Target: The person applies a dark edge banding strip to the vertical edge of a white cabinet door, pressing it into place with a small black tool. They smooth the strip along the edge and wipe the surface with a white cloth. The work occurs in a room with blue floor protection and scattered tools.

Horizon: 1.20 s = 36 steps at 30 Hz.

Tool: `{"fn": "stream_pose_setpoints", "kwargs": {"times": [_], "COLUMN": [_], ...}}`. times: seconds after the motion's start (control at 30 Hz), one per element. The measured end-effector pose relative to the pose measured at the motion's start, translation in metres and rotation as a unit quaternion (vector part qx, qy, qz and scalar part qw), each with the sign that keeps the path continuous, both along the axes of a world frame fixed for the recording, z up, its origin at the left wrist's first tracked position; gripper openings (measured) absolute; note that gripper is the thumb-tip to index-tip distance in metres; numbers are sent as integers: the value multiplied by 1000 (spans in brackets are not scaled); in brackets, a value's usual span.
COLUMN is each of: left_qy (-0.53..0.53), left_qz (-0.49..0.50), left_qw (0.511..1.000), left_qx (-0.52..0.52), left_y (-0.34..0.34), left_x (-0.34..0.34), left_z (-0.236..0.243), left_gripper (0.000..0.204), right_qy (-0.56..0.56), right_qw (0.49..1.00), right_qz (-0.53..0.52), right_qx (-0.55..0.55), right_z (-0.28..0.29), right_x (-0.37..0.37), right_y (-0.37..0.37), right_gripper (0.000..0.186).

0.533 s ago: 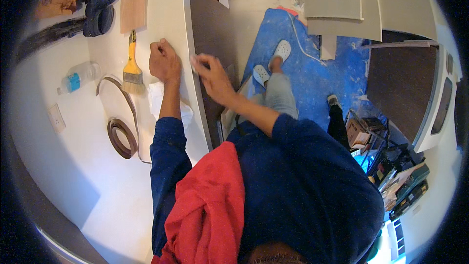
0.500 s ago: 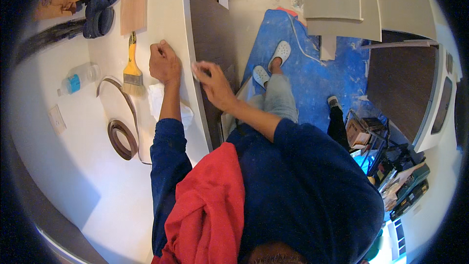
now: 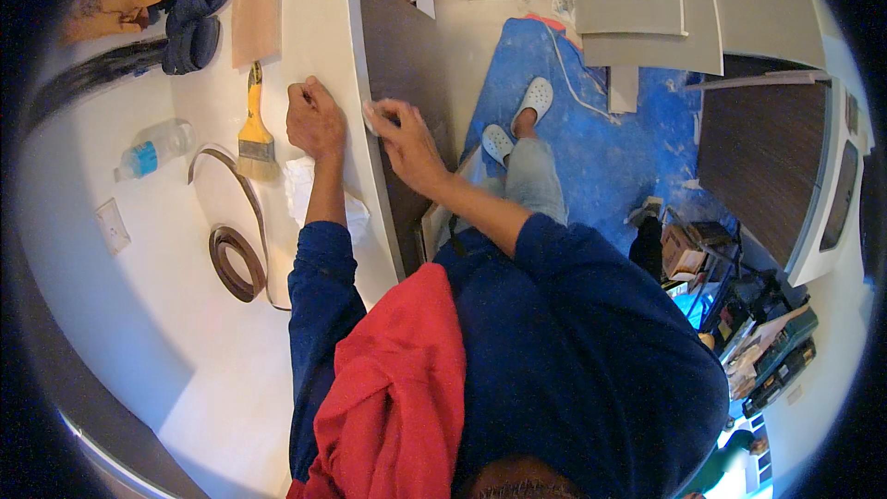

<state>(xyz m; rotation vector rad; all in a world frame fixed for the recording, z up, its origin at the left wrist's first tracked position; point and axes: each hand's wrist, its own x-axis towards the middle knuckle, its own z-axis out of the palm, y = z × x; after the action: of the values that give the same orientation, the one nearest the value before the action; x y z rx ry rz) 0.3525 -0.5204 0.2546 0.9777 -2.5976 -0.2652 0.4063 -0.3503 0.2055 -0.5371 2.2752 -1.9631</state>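
Note:
My left hand (image 3: 316, 122) rests curled on the cream surface (image 3: 300, 32) beside its long edge; whether it holds anything is hidden. Across that edge, my right hand (image 3: 408, 146) pinches something small and pale against the edge, too small to name. Left of my left hand lie a yellow-handled paintbrush (image 3: 255, 134), a wooden strip (image 3: 256, 0) and coiled brown banding (image 3: 238, 286) with a loose length. A white crumpled sheet (image 3: 303, 189) lies under my left forearm. A dark brown panel (image 3: 407, 42) drops away beyond the edge.
A plastic bottle (image 3: 157, 152) and black sandals (image 3: 194, 37) are at left. Blue covering (image 3: 601, 166) lies underfoot. Leaning panels (image 3: 758, 166), a cluttered rack (image 3: 693, 249) and another person's dark leg (image 3: 647, 245) are at right. A person in green (image 3: 730, 457) shows at lower right.
My right hand has shifted slightly along the edge. The other person's foot and dark leg have moved down in the view, and more of the person in green shows.

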Motion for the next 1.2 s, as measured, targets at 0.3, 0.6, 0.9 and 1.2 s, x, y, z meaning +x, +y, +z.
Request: {"fn": "stream_pose_setpoints", "kwargs": {"times": [0.3,0.6,0.9,1.2], "left_qy": [-11,-7,-5,11], "left_qz": [5,4,3,5], "left_qw": [1000,1000,1000,1000], "left_qx": [20,17,13,17], "left_y": [1,1,-1,-2], "left_x": [0,1,0,0], "left_z": [1,1,-2,-2], "left_gripper": [41,41,41,39], "right_qy": [6,-9,21,0], "right_qw": [998,995,999,1000], "right_qz": [42,79,26,5], "right_qx": [54,54,25,5], "right_z": [-2,-3,0,1], "right_x": [0,-6,-15,-20], "right_y": [3,2,-1,-3], "right_gripper": [75,76,74,81]}}
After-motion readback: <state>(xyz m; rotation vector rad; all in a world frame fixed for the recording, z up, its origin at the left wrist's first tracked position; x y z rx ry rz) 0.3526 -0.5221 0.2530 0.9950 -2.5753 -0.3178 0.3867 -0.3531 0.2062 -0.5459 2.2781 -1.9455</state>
